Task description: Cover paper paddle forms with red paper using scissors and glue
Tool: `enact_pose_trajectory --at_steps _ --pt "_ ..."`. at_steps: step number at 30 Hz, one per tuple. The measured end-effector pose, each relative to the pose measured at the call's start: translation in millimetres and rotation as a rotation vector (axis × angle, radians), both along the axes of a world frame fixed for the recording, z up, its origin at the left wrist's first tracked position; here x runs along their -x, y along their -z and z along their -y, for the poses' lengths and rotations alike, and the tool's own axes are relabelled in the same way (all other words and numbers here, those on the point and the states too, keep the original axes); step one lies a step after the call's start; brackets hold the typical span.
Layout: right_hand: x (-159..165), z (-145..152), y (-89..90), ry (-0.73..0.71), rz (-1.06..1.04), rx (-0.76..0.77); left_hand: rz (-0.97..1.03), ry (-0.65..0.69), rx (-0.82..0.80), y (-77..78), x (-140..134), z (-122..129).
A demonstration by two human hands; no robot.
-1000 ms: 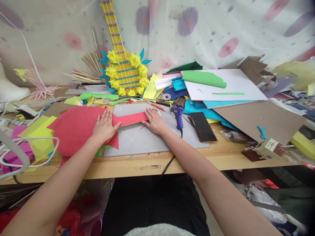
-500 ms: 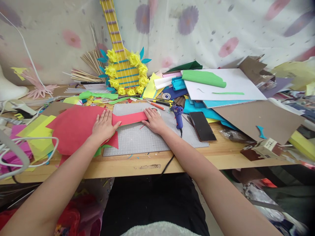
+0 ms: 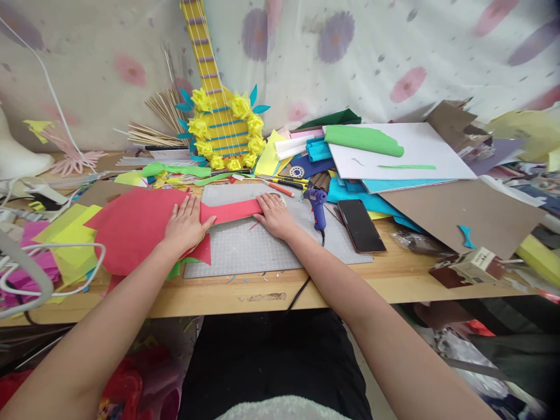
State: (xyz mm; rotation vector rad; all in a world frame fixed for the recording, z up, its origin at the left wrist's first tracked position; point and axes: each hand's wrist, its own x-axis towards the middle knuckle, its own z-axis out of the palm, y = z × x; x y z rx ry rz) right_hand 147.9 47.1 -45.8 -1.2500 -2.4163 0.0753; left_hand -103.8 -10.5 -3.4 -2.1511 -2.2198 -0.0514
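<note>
A red paper cutout (image 3: 135, 224) with a wide rounded body and a narrow strip like a neck lies on the desk, the strip reaching right across a grey cutting mat (image 3: 236, 251). My left hand (image 3: 188, 221) rests flat on the body where the strip begins, fingers spread. At the strip's far end, my right hand (image 3: 275, 216) presses down with its fingers stretched out, covering that end. Green paper (image 3: 175, 270) peeks out from beneath the red piece, under my left wrist.
Right of the mat's middle lie a blue glue gun (image 3: 318, 207) with its cord and a black phone (image 3: 362, 226). A yellow paper guitar (image 3: 225, 128) with yellow flowers leans against the curtain. Sheets of card (image 3: 402, 151) pile up at right; yellow paper (image 3: 65, 233) and white cables lie left.
Both hands stay in place on the red paper. The whole view has shifted very slightly.
</note>
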Motion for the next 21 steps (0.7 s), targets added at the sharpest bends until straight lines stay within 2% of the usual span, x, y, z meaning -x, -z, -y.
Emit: enact_pose_trajectory --at_steps 8,11,15,18,21 --pt "0 -3 1.6 0.0 0.018 -0.029 0.044 -0.01 0.013 1.4 4 -5" --pt "1 -4 3.4 -0.005 0.024 -0.03 0.06 -0.039 0.086 -9.5 5 -10" --pt "1 -6 3.8 -0.015 0.029 -0.02 0.004 -0.094 0.132 -36.7 -2 -19" --pt "1 -5 2.9 -0.009 0.041 -0.017 -0.052 0.05 0.061 -54.1 -24 -27" --pt "1 -4 2.0 0.0 0.046 -0.015 0.003 0.221 0.122 -58.3 -55 -35"
